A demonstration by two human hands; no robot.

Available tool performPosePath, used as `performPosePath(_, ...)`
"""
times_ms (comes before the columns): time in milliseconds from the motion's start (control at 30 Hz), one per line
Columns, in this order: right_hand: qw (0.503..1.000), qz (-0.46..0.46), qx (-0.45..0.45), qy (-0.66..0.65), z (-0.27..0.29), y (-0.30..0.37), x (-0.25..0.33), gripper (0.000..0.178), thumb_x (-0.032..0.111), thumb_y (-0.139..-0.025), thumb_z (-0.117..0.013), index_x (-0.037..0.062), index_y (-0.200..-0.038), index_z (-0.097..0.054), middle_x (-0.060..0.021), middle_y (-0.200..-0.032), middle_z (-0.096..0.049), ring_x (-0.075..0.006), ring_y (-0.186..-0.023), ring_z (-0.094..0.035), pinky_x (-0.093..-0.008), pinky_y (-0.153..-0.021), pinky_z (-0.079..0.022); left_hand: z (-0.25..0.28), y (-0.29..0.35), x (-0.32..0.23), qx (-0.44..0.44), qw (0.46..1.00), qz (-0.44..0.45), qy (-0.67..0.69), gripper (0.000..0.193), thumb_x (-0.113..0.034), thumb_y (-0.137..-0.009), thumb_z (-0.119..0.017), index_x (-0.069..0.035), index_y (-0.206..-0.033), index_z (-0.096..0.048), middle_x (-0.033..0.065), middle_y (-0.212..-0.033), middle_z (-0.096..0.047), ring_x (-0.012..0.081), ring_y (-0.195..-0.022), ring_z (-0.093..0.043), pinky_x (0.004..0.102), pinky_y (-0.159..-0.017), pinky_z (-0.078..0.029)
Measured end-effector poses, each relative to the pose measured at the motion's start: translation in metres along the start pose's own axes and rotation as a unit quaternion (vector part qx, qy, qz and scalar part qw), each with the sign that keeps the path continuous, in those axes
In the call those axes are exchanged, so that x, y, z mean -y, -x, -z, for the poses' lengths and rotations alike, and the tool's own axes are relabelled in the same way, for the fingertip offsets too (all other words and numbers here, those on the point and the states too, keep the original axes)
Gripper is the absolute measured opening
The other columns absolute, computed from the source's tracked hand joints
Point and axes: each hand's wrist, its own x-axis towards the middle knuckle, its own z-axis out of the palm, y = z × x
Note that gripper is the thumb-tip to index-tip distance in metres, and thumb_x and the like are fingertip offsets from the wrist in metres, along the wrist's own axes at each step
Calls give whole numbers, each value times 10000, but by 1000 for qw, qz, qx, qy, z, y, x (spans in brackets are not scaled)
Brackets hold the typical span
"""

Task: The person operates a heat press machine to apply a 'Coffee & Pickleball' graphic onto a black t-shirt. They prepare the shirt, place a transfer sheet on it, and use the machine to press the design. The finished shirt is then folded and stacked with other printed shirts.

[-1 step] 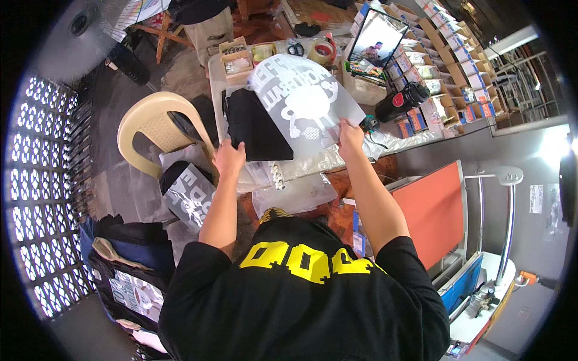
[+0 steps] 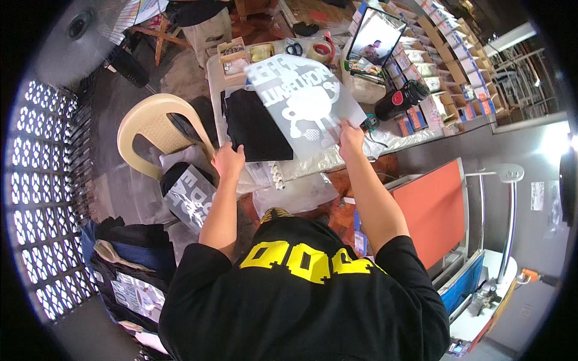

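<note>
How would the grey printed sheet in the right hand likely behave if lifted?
The printed sheet is probably light and fairly springy: it looks thin, yet spreads nearly flat from the right hand at its edge. It may bow, being broad for its thinness. Its smooth-looking surface suggests it could slide easily.

Printed sheet (image 2: 308, 103) smooth, semi-glossy plastic; folded cloth (image 2: 256, 129) matt.

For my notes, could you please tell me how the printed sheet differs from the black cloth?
The printed sheet is pale grey with white designs; the black cloth looks plain. The right hand grips the sheet's edge; the left hand is at the cloth's lower-left corner. Both have straight edges.
</note>
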Motion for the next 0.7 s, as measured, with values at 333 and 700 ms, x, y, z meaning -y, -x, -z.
performPosePath(333, 918, 121, -58, 374, 35, 39, -23, 731, 340, -819, -717, -26, -1362, -392, -248, -1194, -545, -415, -1137, -525, -497, -971, -426, 8, -7, -23, -111, 943, -168, 266, 316, -236, -892, -616, 38, -1049, -605, 234, -1023, -642, 387, -964, -614, 424, -856, -468)
performPosePath(700, 864, -24, 496, -86, 60, 181, -30, 666, 495, -990, -339, 3, -1439, -354, -239, -1401, -462, -405, -1233, -494, -478, -1040, -406, 96, 165, -49, 578, 397, -221, 677, 504, -421, -879, -613, -9, -1160, -536, 210, -1169, -612, 405, -1079, -598, 476, -958, -453)
